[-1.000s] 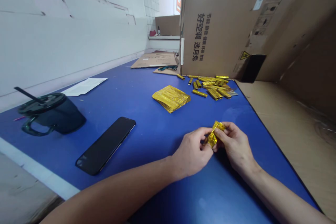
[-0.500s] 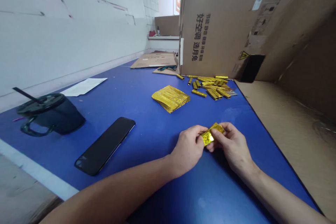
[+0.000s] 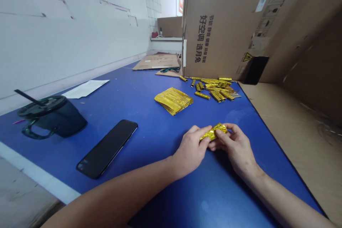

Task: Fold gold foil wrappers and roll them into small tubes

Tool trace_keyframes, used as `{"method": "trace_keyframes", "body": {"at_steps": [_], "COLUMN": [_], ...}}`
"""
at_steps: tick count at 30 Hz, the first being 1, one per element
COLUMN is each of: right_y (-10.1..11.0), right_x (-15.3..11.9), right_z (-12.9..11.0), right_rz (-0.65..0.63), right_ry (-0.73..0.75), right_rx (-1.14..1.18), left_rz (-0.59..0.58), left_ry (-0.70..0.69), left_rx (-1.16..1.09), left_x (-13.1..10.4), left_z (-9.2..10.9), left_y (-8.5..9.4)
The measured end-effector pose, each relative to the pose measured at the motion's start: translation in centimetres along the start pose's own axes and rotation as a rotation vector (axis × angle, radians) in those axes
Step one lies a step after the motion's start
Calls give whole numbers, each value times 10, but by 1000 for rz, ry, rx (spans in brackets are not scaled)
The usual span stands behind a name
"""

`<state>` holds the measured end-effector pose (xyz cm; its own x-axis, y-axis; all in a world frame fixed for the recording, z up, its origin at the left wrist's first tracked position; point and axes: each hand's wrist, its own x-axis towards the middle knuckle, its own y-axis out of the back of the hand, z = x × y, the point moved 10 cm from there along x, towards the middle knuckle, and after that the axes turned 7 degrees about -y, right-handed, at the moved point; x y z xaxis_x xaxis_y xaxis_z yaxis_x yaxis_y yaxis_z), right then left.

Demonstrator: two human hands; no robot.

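Between my two hands is a piece of shiny gold foil point(image 3: 214, 133), folded into a narrow strip. My left hand point(image 3: 190, 149) pinches its left end, with the index finger lying along the top. My right hand point(image 3: 239, 146) grips the right end, thumb pressed on the near face and fingers behind. Beyond my hands lies a flat stack of gold foil sheets point(image 3: 173, 100). Farther back and to the right is a loose pile of narrow folded gold pieces point(image 3: 219, 87).
On the left a black phone point(image 3: 108, 148) lies near a dark lidded mug point(image 3: 64, 117) with a straw. White paper point(image 3: 86, 89) sits by the wall. A large cardboard box point(image 3: 227, 32) stands behind the pile; flat cardboard point(image 3: 157, 61) lies at the back of the blue table point(image 3: 149, 149).
The foil between my hands has turned and become narrower, folded over lengthwise. My left fingers have shifted along its top edge. The stack and the pile have stayed put.
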<state>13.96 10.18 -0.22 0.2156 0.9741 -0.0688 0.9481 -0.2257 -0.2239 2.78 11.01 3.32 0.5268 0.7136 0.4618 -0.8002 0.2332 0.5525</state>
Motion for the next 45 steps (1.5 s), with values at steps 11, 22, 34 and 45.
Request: {"method": "trace_keyframes", "body": {"at_steps": [11, 22, 34, 45], "right_y": [10, 9, 7, 1], "right_x": [1, 5, 4, 3], "right_z": [-6, 8, 6, 6], "right_rz": [71, 32, 26, -14], "right_ry": [46, -117, -118, -97], "right_rx": [-68, 12, -24, 29], "left_rz": [54, 54, 36, -18], "left_ry": [-6, -80, -99, -126], "left_rx": [-4, 0, -8, -88], "left_x": [1, 0, 0, 3], "left_z": [-8, 0, 8, 14], "left_y": [4, 5, 3, 0]}}
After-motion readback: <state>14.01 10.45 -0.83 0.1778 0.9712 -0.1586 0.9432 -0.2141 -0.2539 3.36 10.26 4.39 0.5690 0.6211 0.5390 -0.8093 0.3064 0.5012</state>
